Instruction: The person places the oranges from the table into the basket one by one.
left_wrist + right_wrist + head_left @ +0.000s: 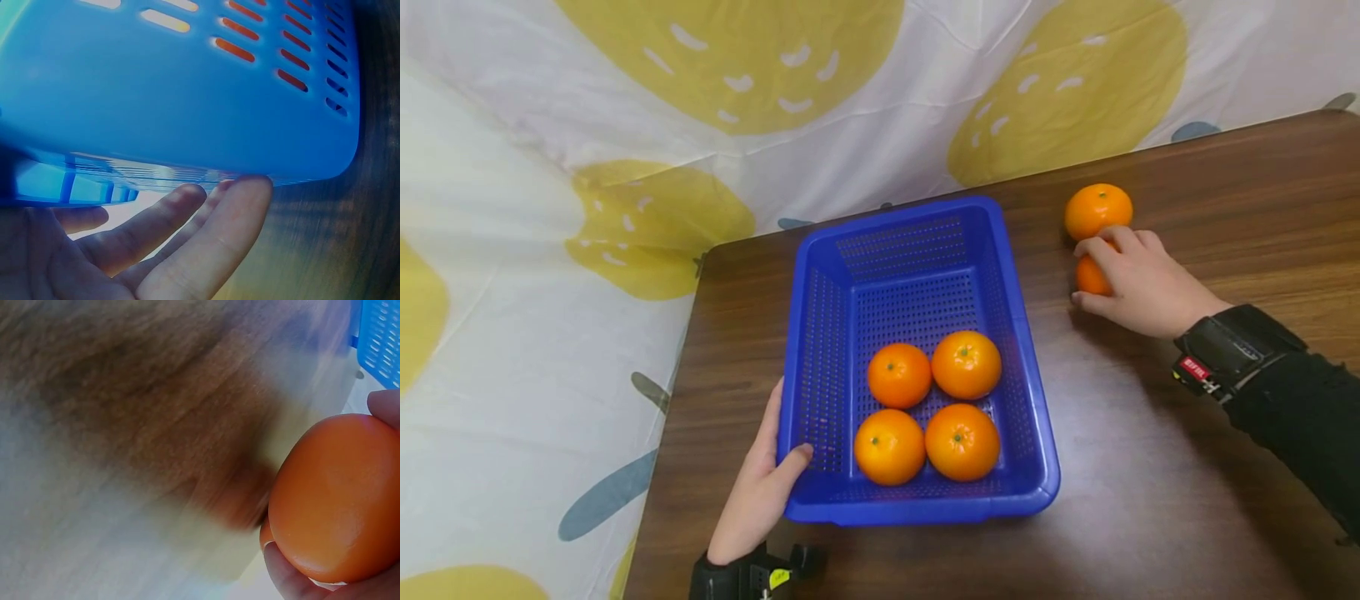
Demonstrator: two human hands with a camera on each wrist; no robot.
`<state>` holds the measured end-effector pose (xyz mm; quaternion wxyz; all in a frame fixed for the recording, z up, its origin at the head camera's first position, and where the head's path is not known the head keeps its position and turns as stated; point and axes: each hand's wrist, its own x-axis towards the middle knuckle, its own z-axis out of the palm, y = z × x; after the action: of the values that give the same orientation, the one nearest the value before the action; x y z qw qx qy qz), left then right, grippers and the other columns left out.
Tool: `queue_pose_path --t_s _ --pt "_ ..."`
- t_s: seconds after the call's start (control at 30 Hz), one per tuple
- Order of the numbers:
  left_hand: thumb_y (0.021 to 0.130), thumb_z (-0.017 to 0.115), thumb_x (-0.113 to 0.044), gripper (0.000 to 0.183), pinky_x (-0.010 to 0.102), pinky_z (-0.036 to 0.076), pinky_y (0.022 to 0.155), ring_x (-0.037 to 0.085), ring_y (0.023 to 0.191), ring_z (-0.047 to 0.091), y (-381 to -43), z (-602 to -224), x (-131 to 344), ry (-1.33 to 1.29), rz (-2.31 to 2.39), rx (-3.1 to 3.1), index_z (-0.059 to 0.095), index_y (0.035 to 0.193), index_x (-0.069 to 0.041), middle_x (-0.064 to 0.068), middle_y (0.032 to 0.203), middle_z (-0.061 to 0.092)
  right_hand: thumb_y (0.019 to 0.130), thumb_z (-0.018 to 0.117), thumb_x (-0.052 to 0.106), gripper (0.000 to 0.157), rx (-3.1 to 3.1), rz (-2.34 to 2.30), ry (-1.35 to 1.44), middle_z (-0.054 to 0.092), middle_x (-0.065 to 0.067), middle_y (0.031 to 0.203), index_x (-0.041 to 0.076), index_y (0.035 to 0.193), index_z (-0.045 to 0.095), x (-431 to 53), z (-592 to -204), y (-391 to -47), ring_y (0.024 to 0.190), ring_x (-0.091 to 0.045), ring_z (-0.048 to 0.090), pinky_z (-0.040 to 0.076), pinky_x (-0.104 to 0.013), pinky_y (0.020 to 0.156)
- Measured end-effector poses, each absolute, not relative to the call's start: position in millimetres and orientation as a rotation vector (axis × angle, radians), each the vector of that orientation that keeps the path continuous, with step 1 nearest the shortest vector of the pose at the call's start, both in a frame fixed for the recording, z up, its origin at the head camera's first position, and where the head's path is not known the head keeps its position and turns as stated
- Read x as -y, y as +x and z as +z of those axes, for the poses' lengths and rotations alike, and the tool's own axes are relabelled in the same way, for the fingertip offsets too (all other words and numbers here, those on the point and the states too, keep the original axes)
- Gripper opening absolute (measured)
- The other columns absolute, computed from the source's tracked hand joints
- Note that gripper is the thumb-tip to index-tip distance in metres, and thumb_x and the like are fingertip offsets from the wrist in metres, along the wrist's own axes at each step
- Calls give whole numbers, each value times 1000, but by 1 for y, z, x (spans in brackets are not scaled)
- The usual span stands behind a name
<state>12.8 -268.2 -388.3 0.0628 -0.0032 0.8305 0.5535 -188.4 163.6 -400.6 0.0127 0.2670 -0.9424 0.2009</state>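
Observation:
My left hand holds the left side of a blue plastic basket, thumb over the rim and fingers along the outer wall. In the left wrist view the fingertips lie against the slotted wall. Several oranges with small green stem ends sit grouped in the near half of the basket. To the right of the basket, my right hand grips another orange, its fingers and thumb around the sides; the right wrist view shows this orange large. Just behind it lies one more orange.
Everything stands on a dark brown wooden table. A white cloth with yellow fruit prints hangs along the table's back and left edges. Black bands with small devices are strapped on both wrists.

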Motion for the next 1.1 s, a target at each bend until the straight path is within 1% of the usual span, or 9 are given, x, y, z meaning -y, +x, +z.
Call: queue_pose_path --t_s 0.1,0.47,0.7,0.93,1.1 --pt "90 43 0 76 60 46 87 32 114 45 13 -388 268 -7 1675 -2510 10 148 -36 1 151 22 83 62 39 56 2960 631 821 40 -24 115 6 124 43 -163 -399 -188 101 -49 34 41 -64 79" --pt "89 43 0 76 61 45 87 33 115 45 13 -388 267 -23 1666 -2518 10 148 -36 1 151 21 82 62 41 54 2890 661 860 44 -21 112 8 122 46 -156 -387 -184 93 -42 38 41 -53 74" --pt "89 43 1 76 60 46 86 33 114 45 13 -388 267 -20 1673 -2513 10 148 -35 1 152 21 81 65 36 52 2847 661 900 45 -20 111 7 120 47 -150 -378 -182 92 -42 39 42 -54 75" --pt "89 43 0 76 60 46 86 32 114 45 13 -387 267 -18 1672 -2515 10 148 -36 2 152 21 81 64 36 51 2822 679 926 45 -20 113 9 121 47 -144 -370 -180 95 -42 38 43 -57 78" --pt "90 43 -1 75 61 45 86 34 115 44 14 -386 267 14 1675 -2511 10 147 -36 4 152 20 82 63 38 51 2813 695 943 45 -18 113 10 122 48 -138 -360 -178 96 -41 38 44 -55 77"
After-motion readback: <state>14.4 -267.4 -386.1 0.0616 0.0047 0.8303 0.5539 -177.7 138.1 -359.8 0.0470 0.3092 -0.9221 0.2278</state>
